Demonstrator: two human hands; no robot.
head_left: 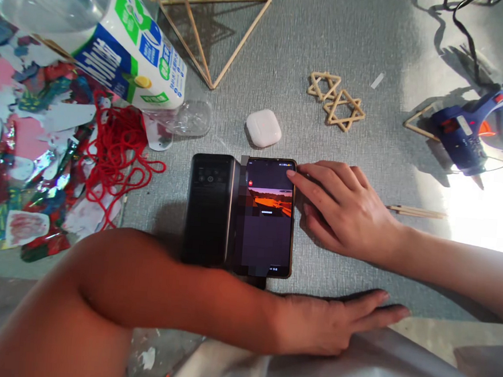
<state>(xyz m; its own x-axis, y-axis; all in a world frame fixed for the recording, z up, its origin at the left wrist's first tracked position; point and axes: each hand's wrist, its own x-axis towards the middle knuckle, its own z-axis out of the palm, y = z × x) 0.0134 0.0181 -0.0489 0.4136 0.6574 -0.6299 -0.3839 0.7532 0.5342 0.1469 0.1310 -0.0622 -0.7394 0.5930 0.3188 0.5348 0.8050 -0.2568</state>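
A smartphone (267,235) lies on the table with its screen lit, showing a sunset-like picture on a dark page. My right hand (340,203) is beside its right edge; the index fingertip touches the upper right corner of the screen, and the fingers are stretched out. Along the phone's left side sits a black rectangular device (207,214), its kind unclear. My left forearm crosses in front of both. My left hand (319,325) rests at the table's near edge, its fingers extended and apart, holding nothing visible.
A white earbud case (263,128) and small stick stars (344,110) lie beyond the phone. A blue glue gun (462,131) is at right, near loose sticks (417,211). At left are a plastic bottle (126,59), red yarn (112,150), scraps and a stick frame (242,38).
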